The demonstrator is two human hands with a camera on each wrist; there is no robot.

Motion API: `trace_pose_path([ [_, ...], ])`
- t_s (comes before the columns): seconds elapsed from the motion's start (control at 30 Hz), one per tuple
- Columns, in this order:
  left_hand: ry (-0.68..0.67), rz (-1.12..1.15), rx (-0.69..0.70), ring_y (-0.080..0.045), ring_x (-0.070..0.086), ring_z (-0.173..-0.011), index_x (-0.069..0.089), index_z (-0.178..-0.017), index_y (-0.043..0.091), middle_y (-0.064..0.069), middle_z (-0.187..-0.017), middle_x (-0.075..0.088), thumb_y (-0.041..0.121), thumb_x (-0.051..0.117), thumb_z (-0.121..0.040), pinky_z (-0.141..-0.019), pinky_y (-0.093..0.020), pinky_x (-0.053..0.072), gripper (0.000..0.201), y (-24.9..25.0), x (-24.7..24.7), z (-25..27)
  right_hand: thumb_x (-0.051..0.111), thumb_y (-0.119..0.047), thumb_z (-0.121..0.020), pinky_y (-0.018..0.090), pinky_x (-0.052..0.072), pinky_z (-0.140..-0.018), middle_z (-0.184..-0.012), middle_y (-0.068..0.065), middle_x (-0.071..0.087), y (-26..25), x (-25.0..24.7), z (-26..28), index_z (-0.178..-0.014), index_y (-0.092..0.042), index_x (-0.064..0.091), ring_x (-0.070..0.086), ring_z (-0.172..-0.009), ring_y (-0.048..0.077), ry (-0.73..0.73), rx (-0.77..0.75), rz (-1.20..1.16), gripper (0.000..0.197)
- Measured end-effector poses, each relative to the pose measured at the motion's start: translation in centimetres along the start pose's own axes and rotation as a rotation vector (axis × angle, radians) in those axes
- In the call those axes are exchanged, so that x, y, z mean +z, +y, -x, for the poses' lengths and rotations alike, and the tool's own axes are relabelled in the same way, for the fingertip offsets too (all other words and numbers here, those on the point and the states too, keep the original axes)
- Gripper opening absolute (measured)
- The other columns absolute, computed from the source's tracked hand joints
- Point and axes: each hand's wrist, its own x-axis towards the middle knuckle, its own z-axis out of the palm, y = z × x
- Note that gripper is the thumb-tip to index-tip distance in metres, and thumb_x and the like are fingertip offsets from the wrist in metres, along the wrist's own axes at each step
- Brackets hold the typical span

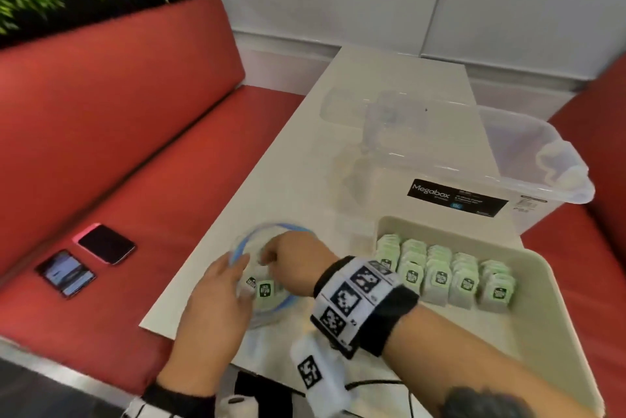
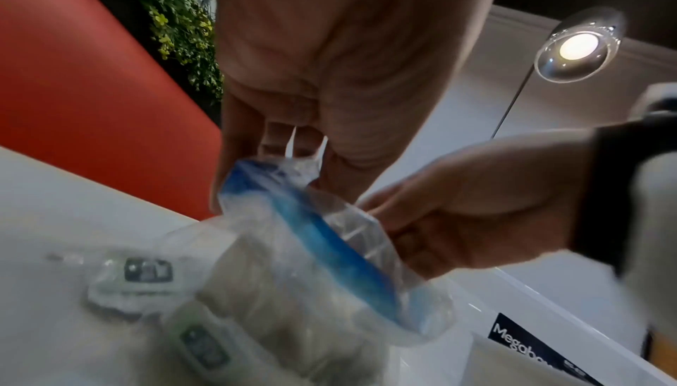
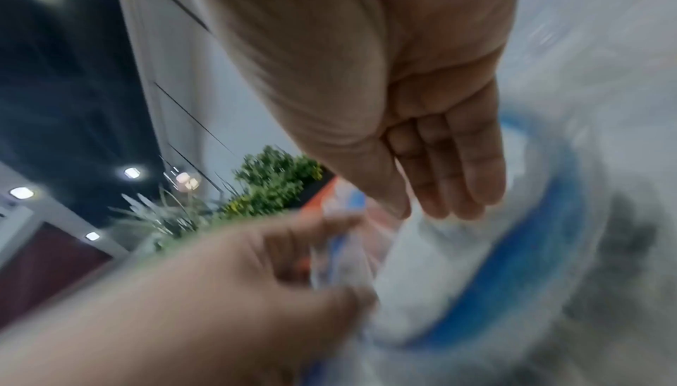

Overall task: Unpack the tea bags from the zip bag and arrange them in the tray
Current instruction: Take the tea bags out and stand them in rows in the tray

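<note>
A clear zip bag (image 1: 271, 302) with a blue zip rim (image 2: 315, 236) lies on the white table's near left part, its mouth held wide. My left hand (image 1: 238, 270) pinches the rim at the left side, as the right wrist view also shows (image 3: 340, 270). My right hand (image 3: 439, 207) reaches into the mouth with straight fingers that hold nothing I can see. Green-labelled tea bags (image 1: 265, 289) lie inside the bag (image 2: 148, 272). To the right, the cream tray (image 1: 555, 285) holds several rows of upright tea bags (image 1: 440, 277).
A clear Megabox tub (image 1: 491, 160) stands behind the tray. Two phones (image 1: 105, 243) (image 1: 66, 272) lie on the red bench (image 1: 135, 133) left of the table (image 1: 389, 72). A cable runs below the table's near edge.
</note>
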Motion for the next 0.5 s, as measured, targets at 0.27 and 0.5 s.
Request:
trace_pose_path([
  [0.27, 0.038, 0.017, 0.017, -0.017, 0.034, -0.133, 0.036, -0.142, 0.019, 0.002, -0.149, 0.033, 0.0, 0.057, -0.08, -0.1, -0.028, 0.035, 0.068, 1.3, 0.3, 0.4, 0.041, -0.017, -0.098, 0.038, 0.026, -0.11, -0.144, 0.018, 0.038, 0.1, 4.6, -4.0, -0.139, 0.001, 0.036, 0.036, -0.133, 0.03, -0.105, 0.189, 0.147, 0.045],
  [0.5, -0.002, 0.019, 0.045, -0.01, 0.027, -0.136, 0.028, -0.145, 0.027, 0.012, -0.152, 0.024, 0.0, 0.054, -0.081, -0.1, -0.027, 0.036, 0.074, 1.8, 0.0, 0.5, 0.052, -0.019, -0.092, 0.041, 0.042, -0.095, -0.125, 0.015, 0.056, 0.8, 4.7, -4.6, -0.126, -0.005, 0.052, 0.053, -0.117, 0.033, -0.081, 0.264, -0.023, 0.037],
])
